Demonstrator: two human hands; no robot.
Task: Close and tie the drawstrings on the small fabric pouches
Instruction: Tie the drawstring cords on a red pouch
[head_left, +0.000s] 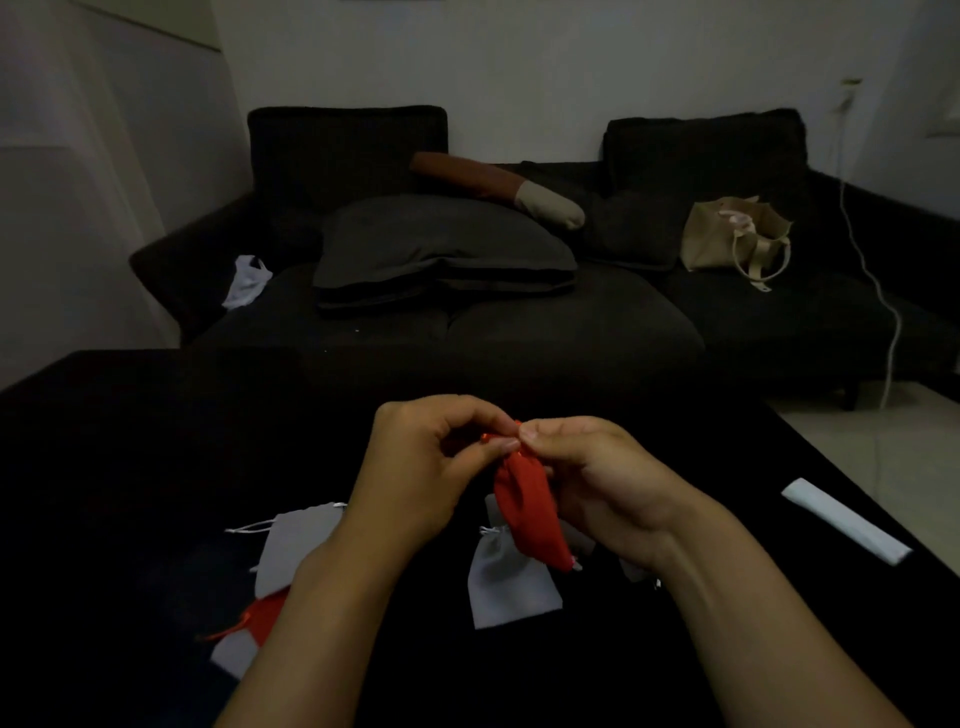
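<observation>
Several small pouches lay scattered on the black counter (156, 467) beneath the arms: a grey pouch (506, 582) just below the hands, another grey pouch (296, 545) under the left forearm, with an orange-red pouch (260, 616) and a pale one beside it, partly hidden by that arm. A white folded strip (847, 519) rested near the counter's right edge. Beyond stood a dark sofa (467, 291) with a slumped grey cushion (441, 254), a tan tote bag (737, 236) and a white plastic bag (247, 280).

Held above the counter, the red pouch (530, 514) hung soft and gathered, its neck bunched tight. The left hand (421, 467) and right hand (597, 483) both pinched at its top, fingertips meeting where the thin drawstring showed. Its cloth looked matte and creased; the cords on the grey pouches were thin and white.
</observation>
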